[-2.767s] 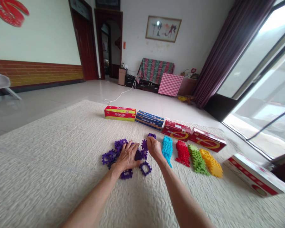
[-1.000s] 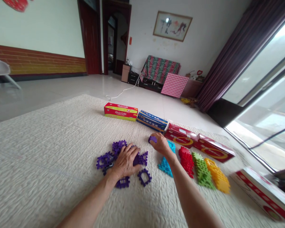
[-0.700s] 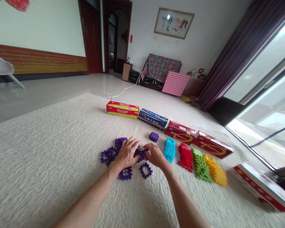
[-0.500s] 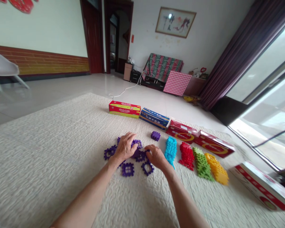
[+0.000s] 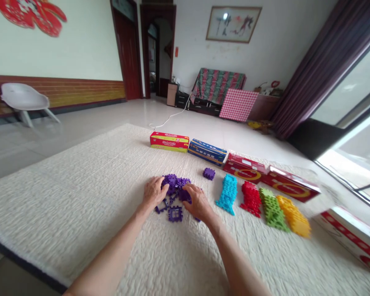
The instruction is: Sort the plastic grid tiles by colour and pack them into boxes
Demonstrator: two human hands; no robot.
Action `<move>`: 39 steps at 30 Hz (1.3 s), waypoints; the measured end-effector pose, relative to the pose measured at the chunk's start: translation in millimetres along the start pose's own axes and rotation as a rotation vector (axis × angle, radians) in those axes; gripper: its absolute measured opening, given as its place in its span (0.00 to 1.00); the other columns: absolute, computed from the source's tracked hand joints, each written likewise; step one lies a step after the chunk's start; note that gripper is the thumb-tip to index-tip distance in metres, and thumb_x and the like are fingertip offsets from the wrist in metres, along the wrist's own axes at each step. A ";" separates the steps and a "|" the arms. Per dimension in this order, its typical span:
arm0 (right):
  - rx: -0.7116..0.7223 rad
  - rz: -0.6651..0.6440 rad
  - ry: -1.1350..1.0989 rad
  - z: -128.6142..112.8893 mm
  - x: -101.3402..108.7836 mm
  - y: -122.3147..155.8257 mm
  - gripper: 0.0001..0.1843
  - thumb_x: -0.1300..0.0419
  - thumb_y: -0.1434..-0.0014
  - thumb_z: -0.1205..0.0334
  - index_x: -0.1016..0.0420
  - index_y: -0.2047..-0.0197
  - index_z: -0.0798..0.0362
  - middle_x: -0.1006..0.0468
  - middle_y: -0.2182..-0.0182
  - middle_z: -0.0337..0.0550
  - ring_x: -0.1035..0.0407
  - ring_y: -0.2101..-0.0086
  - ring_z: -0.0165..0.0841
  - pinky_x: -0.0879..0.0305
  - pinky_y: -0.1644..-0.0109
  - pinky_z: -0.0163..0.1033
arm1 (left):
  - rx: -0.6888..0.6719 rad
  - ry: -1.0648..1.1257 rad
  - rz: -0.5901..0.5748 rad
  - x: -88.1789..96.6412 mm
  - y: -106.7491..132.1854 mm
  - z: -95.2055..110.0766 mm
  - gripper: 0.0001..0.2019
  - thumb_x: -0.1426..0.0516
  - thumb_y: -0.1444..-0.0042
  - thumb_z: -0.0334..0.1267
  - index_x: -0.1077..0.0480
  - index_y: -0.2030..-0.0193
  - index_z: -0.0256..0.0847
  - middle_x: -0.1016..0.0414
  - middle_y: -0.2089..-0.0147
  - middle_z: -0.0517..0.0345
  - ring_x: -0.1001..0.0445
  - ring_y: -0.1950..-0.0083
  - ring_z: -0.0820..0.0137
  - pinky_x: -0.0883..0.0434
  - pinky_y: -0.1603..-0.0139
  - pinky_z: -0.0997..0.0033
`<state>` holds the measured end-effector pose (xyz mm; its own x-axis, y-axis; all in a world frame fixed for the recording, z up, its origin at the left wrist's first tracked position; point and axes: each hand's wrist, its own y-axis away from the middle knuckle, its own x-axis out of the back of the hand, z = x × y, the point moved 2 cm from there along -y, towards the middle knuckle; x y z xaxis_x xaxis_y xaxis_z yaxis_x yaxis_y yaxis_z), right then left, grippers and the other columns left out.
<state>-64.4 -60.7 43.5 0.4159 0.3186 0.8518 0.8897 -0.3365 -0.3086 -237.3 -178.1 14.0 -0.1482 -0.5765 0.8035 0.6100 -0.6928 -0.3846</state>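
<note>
A heap of purple plastic interlocking blocks [image 5: 172,183] lies on the cream quilted mat, some solid and some frame-shaped with cut-out middles. My left hand [image 5: 155,192] curves against the heap's left side, thumb apart from the fingers. On the right side my right hand [image 5: 197,200] bends over the purple pieces and covers part of them. Both hands are open and cupped around the heap; their fingertips are partly hidden. A purple window-frame block [image 5: 175,214] lies flat in front, between the wrists. Beyond my right hand sits a small purple stack [image 5: 209,173].
To the right lie overlapping rows of blue [image 5: 227,195], red [image 5: 250,199], green [image 5: 273,209] and yellow blocks [image 5: 293,216]. Several long boxes line the back, among them a red-and-yellow box [image 5: 169,142] and a blue box [image 5: 207,152]. A white-and-red box [image 5: 354,234] stands at far right.
The scattered purple blocks have been drawn together into a tighter heap. My left hand has moved to its left side, and my right hand has come in over its right side. The view has shifted left.
</note>
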 end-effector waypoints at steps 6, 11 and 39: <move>-0.040 0.026 -0.020 -0.4 -2.3 3.0 0.22 0.40 0.49 0.67 0.31 0.49 0.52 0.28 0.49 0.49 0.35 0.49 0.39 0.41 0.45 0.45 | 0.004 0.084 0.021 -15.1 -20.5 15.6 0.18 0.47 0.42 0.40 0.31 0.47 0.36 0.26 0.47 0.46 0.29 0.45 0.62 0.35 0.42 0.61; -0.054 0.113 -0.064 2.5 0.7 5.4 0.19 0.39 0.49 0.64 0.30 0.52 0.52 0.26 0.55 0.48 0.33 0.54 0.38 0.38 0.47 0.43 | 0.061 0.147 -0.030 -23.9 -44.2 19.2 0.16 0.47 0.41 0.43 0.27 0.51 0.40 0.22 0.52 0.50 0.26 0.49 0.64 0.32 0.46 0.65; -0.209 0.340 -0.094 41.5 8.9 5.1 0.17 0.45 0.45 0.59 0.30 0.52 0.53 0.27 0.53 0.49 0.30 0.54 0.38 0.34 0.49 0.41 | -0.055 0.031 0.055 -33.1 -50.7 28.1 0.14 0.49 0.40 0.43 0.24 0.62 0.42 0.22 0.62 0.52 0.26 0.57 0.64 0.34 0.53 0.68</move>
<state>-48.4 -22.9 31.9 0.7040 0.2346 0.6703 0.6450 -0.6062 -0.4652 -241.4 -111.8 19.6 -0.1401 -0.6268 0.7665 0.5746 -0.6819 -0.4526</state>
